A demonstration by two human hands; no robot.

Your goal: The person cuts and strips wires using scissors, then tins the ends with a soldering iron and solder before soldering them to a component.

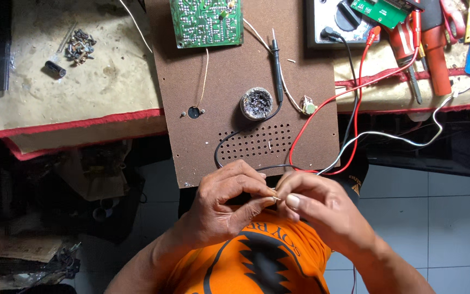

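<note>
My left hand (229,204) and my right hand (319,207) meet above my lap, fingertips pinched together on the end of a thin wire (274,197). A grey-white cable (387,136) runs from my hands up to the right across the bench. Just beyond my hands lies a brown perforated board (235,81). On it sit a green circuit board (206,23), a small round tin of dark paste (257,103) and a black test probe (277,65).
A red test lead (354,92) and a black lead (349,60) go to a meter (333,22) at the top. Red-handled tools (436,43) lie top right. Loose screws (80,44) and a small black cylinder (55,69) rest on the left mat.
</note>
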